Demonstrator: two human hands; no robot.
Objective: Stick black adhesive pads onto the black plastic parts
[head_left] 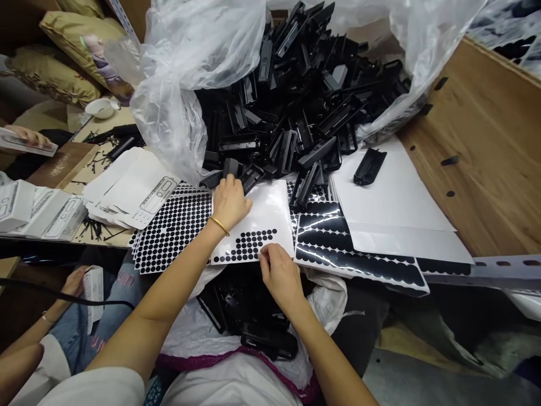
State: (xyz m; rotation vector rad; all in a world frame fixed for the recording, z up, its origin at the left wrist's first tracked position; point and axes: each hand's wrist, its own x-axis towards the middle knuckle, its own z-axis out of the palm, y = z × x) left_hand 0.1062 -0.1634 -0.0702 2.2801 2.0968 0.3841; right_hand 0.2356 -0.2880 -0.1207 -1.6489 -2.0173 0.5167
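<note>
My left hand (229,202) reaches forward and closes its fingers on a black plastic part (231,170) at the foot of a big heap of black plastic parts (304,96). A gold bangle is on that wrist. My right hand (279,272) pinches at the near edge of a white sheet of round black stickers (253,239), fingertips together at the dots. More sticker sheets (177,223) lie to the left, and further sheets (359,254) to the right. A bag in my lap holds black parts (253,316).
The heap spills from a clear plastic bag (177,73). A lone black part (369,166) lies on white paper. A wooden board (486,146) is at right. White printed boxes (54,211) are stacked at left. Another person's hand (74,282) holds a white box at lower left.
</note>
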